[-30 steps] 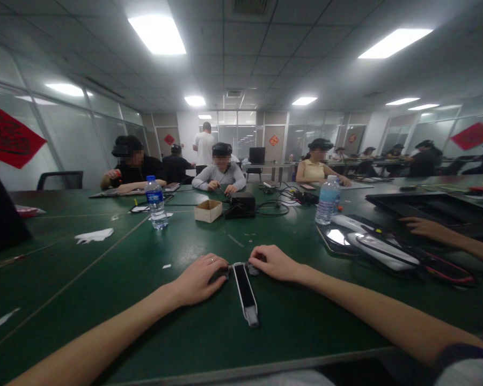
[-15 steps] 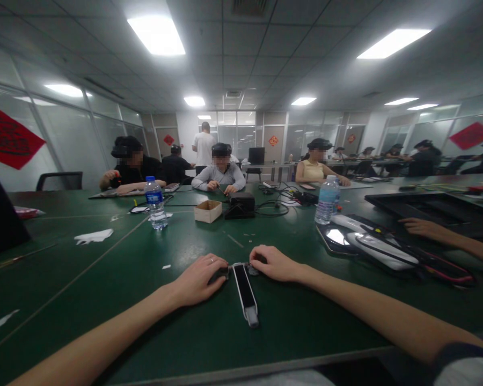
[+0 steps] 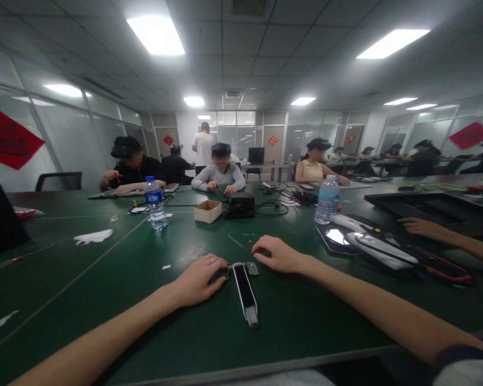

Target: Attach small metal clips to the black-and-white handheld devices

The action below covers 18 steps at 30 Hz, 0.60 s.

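Note:
A slim white-edged device with a black panel and a grey tip [image 3: 245,295] lies on the table between my hands. Its far end has small metal pieces sticking out to both sides. My left hand [image 3: 199,277], with a ring on one finger, is closed on the left metal piece, which its fingers mostly hide. The right metal piece [image 3: 253,268] lies uncovered. Just beyond and to the right of it, my right hand [image 3: 277,254] hovers with its fingers bent and apart, holding nothing.
On the green table [image 3: 177,338] stand a water bottle [image 3: 154,206], a small open box [image 3: 207,212], a black device [image 3: 240,206] and another bottle [image 3: 326,202]. White handheld tools [image 3: 382,249] and a phone [image 3: 335,238] lie right, near another person's hand [image 3: 422,228]. People sit opposite.
My right hand has let go of the right metal piece and moved slightly up and away, its fingers spreading. My left hand and the device have stayed in place.

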{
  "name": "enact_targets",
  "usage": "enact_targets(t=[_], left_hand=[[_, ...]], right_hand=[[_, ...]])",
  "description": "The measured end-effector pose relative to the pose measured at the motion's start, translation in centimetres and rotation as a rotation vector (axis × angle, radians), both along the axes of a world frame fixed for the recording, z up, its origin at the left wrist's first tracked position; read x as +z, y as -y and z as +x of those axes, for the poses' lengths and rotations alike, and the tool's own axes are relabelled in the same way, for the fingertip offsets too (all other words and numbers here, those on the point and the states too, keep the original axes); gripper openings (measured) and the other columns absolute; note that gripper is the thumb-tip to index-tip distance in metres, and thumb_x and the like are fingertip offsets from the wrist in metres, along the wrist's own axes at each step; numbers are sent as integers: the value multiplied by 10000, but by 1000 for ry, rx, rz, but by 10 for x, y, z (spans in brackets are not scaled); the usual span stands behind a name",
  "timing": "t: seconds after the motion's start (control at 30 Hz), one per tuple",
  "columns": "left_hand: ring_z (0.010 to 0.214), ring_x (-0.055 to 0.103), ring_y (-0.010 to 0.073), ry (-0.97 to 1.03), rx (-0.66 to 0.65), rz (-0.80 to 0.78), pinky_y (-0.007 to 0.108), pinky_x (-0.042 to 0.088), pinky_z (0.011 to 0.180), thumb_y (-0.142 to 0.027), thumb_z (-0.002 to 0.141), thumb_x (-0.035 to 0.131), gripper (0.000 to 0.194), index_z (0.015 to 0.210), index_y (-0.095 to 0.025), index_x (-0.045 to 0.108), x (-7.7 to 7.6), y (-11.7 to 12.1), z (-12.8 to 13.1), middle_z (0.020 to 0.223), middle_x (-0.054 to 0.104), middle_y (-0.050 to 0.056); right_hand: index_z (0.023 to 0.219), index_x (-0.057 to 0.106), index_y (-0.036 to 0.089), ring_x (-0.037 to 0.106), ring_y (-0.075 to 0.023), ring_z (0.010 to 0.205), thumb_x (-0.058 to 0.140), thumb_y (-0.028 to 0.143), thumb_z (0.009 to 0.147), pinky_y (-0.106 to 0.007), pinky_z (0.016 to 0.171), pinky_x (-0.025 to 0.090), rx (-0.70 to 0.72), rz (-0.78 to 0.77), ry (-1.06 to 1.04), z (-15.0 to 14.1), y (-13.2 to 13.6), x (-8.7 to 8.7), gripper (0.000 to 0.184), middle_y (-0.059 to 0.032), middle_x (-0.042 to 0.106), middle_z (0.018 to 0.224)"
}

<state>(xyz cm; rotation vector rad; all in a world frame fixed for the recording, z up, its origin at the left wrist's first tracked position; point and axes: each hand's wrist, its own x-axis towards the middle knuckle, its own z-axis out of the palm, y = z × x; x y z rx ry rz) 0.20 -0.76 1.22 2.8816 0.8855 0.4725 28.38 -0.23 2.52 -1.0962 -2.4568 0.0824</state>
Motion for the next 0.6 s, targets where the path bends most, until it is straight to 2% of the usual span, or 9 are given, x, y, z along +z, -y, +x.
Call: enact_targets(t=[0.13, 0.27, 0.4, 0.6], left_hand=[[1075, 577, 239, 6, -4, -5, 397, 470, 948, -266, 941, 497, 243, 1163, -199, 570, 1, 2, -2, 1135, 642, 89], [1074, 576, 238, -2, -5, -17, 399, 471, 948, -266, 941, 495, 247, 1166, -198, 571, 3, 3, -3, 1139, 640, 91], [1092, 571, 235, 6, -3, -17, 398, 466, 959, -267, 943, 501, 250, 1176, -201, 565, 1, 1, -3, 1159, 635, 89], [1088, 574, 233, 17, -10, -13, 392, 470, 953, -270, 940, 509, 250, 1175, -206, 565, -1, 0, -5, 1162, 632, 84]], right_hand=[[955, 692, 147, 605, -210, 862, 526, 221, 889, -328, 801, 443, -84, 92, 216, 24, -9, 9, 194, -98, 675, 915], [927, 699, 178, 616, -212, 829, 576, 227, 832, -294, 723, 438, -89, -37, 321, 42, -16, 9, 163, -84, 677, 905], [939, 690, 180, 607, -197, 802, 584, 154, 784, -274, 684, 431, -80, -135, 290, 48, -22, 4, 190, -72, 673, 923], [904, 661, 146, 598, -164, 729, 564, 96, 775, -241, 635, 425, -174, -228, 183, 45, -26, -2, 169, -61, 670, 853]])
